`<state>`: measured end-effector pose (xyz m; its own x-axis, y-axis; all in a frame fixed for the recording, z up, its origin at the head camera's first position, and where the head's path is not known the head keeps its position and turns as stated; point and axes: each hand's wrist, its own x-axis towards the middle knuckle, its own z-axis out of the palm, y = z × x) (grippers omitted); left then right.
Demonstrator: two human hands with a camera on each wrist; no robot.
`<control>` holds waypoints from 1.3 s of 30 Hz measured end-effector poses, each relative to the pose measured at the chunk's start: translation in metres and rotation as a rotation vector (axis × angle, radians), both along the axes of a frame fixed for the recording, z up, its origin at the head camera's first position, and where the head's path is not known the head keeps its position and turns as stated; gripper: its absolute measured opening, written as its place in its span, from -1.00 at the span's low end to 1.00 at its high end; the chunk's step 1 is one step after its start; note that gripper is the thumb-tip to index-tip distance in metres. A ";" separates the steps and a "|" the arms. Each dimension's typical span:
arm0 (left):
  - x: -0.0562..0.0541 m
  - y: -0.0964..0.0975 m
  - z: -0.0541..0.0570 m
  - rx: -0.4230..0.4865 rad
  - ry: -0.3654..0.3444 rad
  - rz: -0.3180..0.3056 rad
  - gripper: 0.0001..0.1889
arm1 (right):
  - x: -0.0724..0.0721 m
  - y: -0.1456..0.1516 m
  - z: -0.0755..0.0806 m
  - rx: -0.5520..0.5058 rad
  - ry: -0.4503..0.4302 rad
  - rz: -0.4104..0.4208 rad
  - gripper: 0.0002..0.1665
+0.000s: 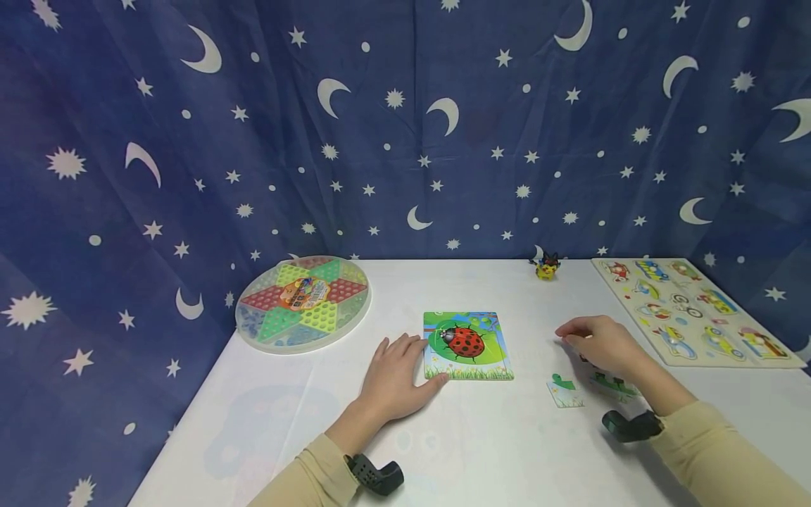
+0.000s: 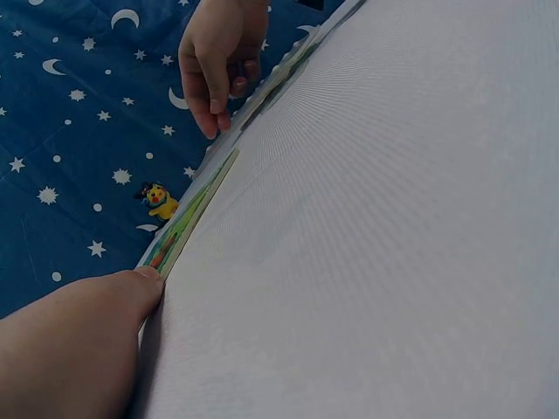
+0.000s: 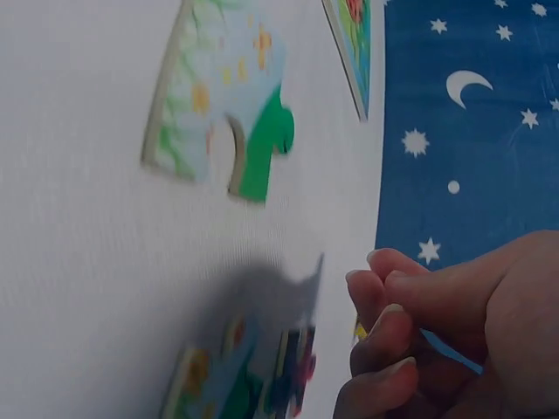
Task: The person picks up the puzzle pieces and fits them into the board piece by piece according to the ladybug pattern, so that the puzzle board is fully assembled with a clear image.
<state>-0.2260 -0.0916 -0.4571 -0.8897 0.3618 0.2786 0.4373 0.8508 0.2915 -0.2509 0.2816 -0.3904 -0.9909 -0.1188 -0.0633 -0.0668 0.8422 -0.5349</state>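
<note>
A square ladybug puzzle (image 1: pixel 467 345) lies flat on the white table. At its lower left my left hand (image 1: pixel 394 380) rests with extended fingers; the fingertips reach its left edge and the thumb touches the bottom edge. Off to the right, my right hand (image 1: pixel 602 343) hovers above the table, fingers loosely bent and thumb near the index finger; I see nothing held between them in the right wrist view. Just below it lie a loose jigsaw piece (image 1: pixel 566 394) with green and pale blue print and more jigsaw pieces (image 1: pixel 613 385), partly hidden by the hand and wrist.
A round Chinese checkers board (image 1: pixel 304 303) lies at the back left. A wooden peg puzzle board (image 1: pixel 700 313) is at the right. One small yellow figure (image 1: pixel 546 267) stands near the back edge, before a blue star-and-moon curtain (image 1: pixel 393 141).
</note>
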 end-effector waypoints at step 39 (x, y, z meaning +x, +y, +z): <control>0.000 0.000 0.000 0.000 -0.023 0.005 -0.20 | 0.000 0.038 0.000 0.126 -0.101 -0.048 -0.12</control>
